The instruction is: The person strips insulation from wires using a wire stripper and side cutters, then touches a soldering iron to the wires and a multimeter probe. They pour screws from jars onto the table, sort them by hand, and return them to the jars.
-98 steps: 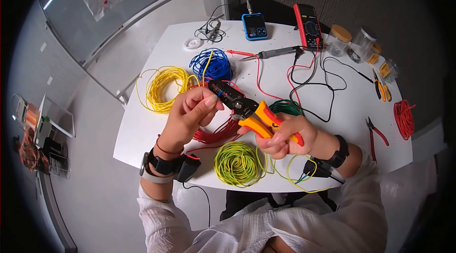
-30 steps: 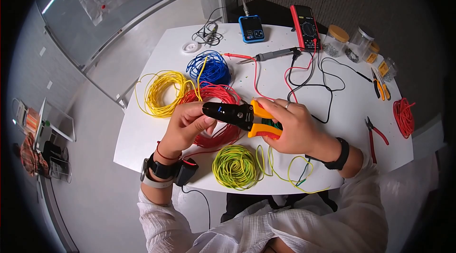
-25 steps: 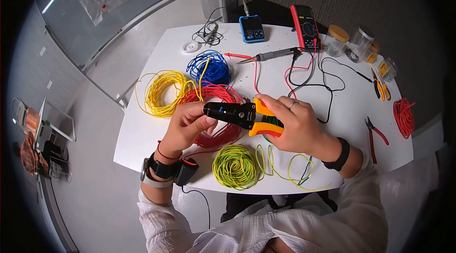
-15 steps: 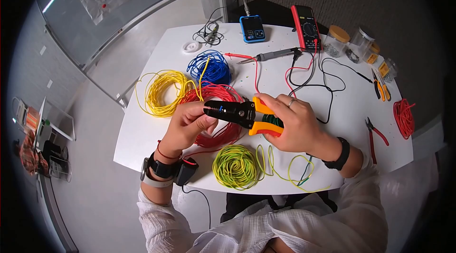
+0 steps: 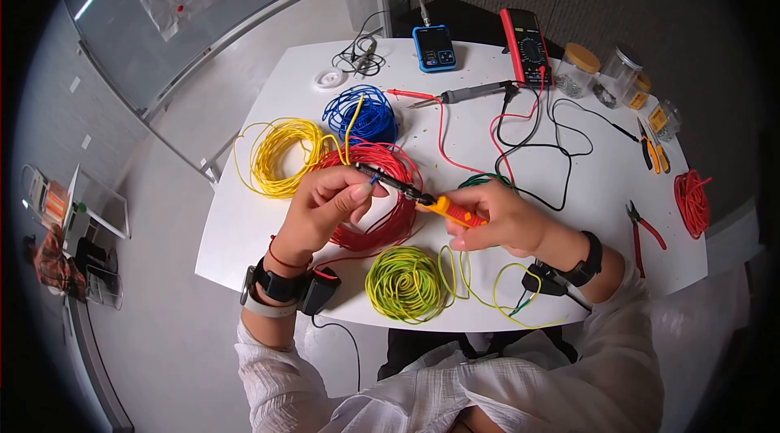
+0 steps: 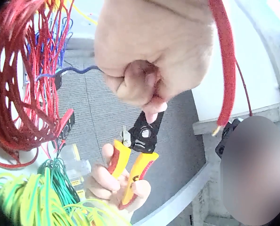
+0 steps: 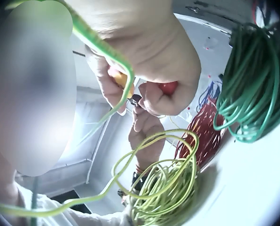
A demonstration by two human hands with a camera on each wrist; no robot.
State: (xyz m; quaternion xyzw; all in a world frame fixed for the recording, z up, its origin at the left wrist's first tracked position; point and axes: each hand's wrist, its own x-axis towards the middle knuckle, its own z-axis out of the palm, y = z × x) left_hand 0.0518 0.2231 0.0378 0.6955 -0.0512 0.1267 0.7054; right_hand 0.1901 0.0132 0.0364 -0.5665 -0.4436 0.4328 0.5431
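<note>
My left hand (image 5: 329, 204) pinches a thin blue wire (image 6: 79, 70) between thumb and fingers, and a short blue bit shows at the tool's nose in the head view. Wire strippers (image 5: 394, 183) with a black head and yellow-red handles are gripped by my right hand (image 5: 505, 222). Seen nearly edge-on in the head view, their nose reaches the left fingertips. The left wrist view shows the handles spread apart, fingers around them. Below both hands lie a red wire coil (image 5: 370, 236) and a yellow-green wire coil (image 5: 404, 285).
Yellow (image 5: 268, 161) and blue (image 5: 360, 118) wire coils lie at left. Behind are a soldering iron (image 5: 475, 92), a small blue-framed meter (image 5: 435, 47) and a red multimeter (image 5: 528, 47). Jars (image 5: 575, 71), cutters (image 5: 638, 234) and a small red coil (image 5: 691, 204) stand or lie at right.
The wire strippers have turned from showing their broad face to nearly edge-on, tilting down toward the right. My right hand has rolled with them; the left keeps its place with the blue wire.
</note>
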